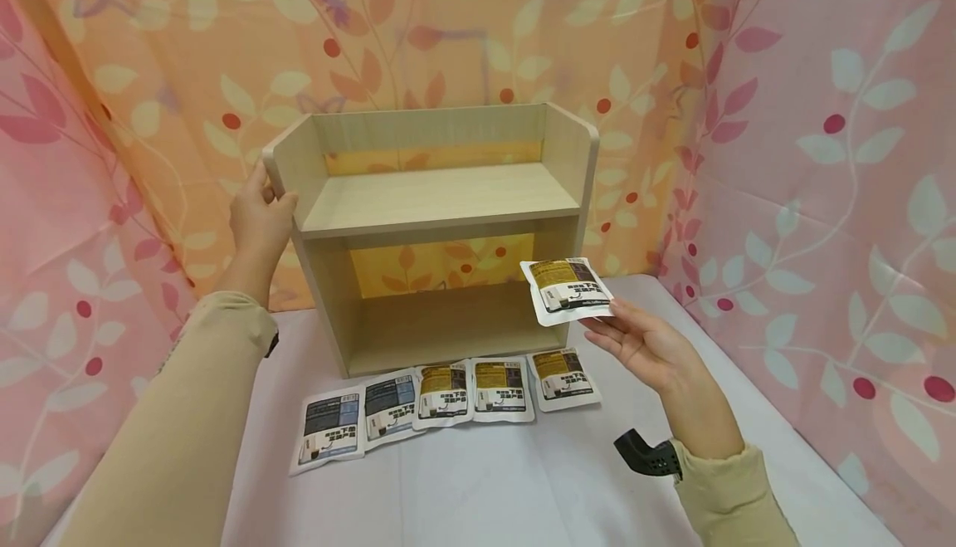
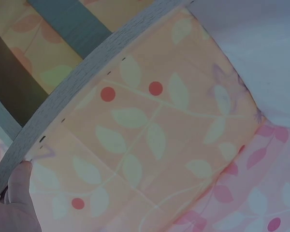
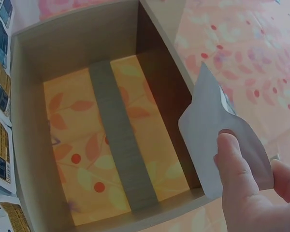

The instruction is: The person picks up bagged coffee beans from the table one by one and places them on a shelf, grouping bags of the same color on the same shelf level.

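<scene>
My left hand (image 1: pixel 261 219) grips the upper part of the left side panel of a light wooden two-tier shelf (image 1: pixel 441 194). In the left wrist view its thumb (image 2: pixel 20 186) lies against the panel's edge. My right hand (image 1: pixel 660 352) pinches a white foil packet (image 1: pixel 568 291) with a gold and dark label by its near right corner. The packet is held in front of the shelf's right side panel; its plain back (image 3: pixel 205 145) faces the right wrist camera, thumb on one side and fingers on the other.
Several similar packets lie in a row along the shelf's front: two blue-labelled ones (image 1: pixel 329 429) at left, three gold-labelled ones (image 1: pixel 502 389) at right. A white cloth (image 1: pixel 478 489) covers the table. Floral curtains (image 1: pixel 859 223) stand behind and at both sides.
</scene>
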{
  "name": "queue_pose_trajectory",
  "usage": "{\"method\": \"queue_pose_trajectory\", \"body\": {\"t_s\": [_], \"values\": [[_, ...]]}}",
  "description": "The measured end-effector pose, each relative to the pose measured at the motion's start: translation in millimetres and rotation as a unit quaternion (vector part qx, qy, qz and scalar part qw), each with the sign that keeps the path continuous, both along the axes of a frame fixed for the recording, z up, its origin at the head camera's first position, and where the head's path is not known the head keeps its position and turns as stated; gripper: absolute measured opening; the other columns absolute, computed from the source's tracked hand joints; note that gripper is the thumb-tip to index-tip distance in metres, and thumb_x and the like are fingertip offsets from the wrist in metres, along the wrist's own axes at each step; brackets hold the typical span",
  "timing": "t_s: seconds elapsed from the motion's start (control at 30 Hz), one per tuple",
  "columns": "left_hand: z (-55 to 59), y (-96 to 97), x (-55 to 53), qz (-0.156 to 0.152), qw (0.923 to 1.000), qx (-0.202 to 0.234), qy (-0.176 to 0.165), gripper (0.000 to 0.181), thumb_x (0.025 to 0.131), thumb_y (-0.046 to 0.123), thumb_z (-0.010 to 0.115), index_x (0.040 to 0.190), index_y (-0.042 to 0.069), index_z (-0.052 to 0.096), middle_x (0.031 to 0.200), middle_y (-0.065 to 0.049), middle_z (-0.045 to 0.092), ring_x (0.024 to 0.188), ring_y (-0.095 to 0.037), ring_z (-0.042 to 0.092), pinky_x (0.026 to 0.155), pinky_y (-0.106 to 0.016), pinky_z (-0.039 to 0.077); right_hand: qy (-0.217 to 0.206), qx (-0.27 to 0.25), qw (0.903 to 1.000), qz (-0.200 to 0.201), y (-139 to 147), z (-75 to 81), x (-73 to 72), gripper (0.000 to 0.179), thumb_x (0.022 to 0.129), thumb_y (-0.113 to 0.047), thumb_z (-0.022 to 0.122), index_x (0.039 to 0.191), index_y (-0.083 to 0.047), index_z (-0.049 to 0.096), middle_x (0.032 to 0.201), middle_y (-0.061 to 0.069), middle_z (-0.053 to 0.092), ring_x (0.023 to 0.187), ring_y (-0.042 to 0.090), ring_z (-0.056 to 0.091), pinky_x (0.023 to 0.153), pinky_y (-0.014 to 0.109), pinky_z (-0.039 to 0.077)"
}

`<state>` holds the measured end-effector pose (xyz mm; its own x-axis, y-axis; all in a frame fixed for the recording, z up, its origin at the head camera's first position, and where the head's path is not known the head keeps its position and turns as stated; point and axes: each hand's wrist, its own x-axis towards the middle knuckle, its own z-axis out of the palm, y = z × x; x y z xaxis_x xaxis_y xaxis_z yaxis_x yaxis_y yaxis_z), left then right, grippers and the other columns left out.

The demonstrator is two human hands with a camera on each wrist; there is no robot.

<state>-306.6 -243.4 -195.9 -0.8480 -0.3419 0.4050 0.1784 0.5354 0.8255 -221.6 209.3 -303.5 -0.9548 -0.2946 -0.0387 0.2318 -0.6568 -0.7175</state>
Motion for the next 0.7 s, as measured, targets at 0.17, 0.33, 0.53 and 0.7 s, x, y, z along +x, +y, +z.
{"method": "queue_pose_trajectory", "body": {"t_s": [0.17,0.33,0.53,0.7], "values": [[-0.2,-1.2,-0.4,0.000,1.0000,0.005,-0.003,0.065,0.099,0.014,0.049,0.156,0.028,0.020,0.141,-0.018,0.048,0.129,-0.024,0.046,0.101,-0.037,0.043,0.007,-0.005,1.0000,-0.003,-2,6.5,0.4,0.029,0.101,-0.006,0.048,0.126,0.000,0.036,0.104,0.017,0.067,0.096,0.029,0.067,0.083,0.039,0.055],[-0.2,-1.1,-1.2,0.001,1.0000,0.002,0.000,0.065,0.099,0.014,0.049,0.156,0.027,0.021,0.140,-0.018,0.049,0.128,-0.024,0.048,0.100,-0.035,0.044,0.014,-0.006,0.9999,-0.007,-2,11.4,0.5,0.032,0.100,-0.007,0.049,0.128,-0.001,0.035,0.106,0.015,0.067,0.096,0.028,0.067,0.083,0.040,0.055],[0.0,-0.6,-0.9,0.001,1.0000,-0.004,0.005,0.065,0.098,0.012,0.050,0.155,0.028,0.023,0.138,-0.019,0.051,0.126,-0.024,0.049,0.099,-0.036,0.045,0.029,-0.012,0.9995,-0.009,-1,17.0,-0.4,0.017,0.100,-0.007,0.049,0.116,-0.001,0.048,0.105,0.016,0.067,0.095,0.029,0.067,0.081,0.039,0.056],[-0.3,0.0,-0.7,-0.001,1.0000,-0.002,0.005,0.065,0.098,0.011,0.050,0.155,0.028,0.025,0.138,-0.018,0.052,0.126,-0.024,0.049,0.098,-0.036,0.046,0.050,-0.025,0.9984,-0.010,-2,22.7,-1.8,0.011,0.100,-0.005,0.048,0.109,-0.001,0.051,0.105,0.017,0.067,0.095,0.030,0.068,0.080,0.040,0.056]]}}
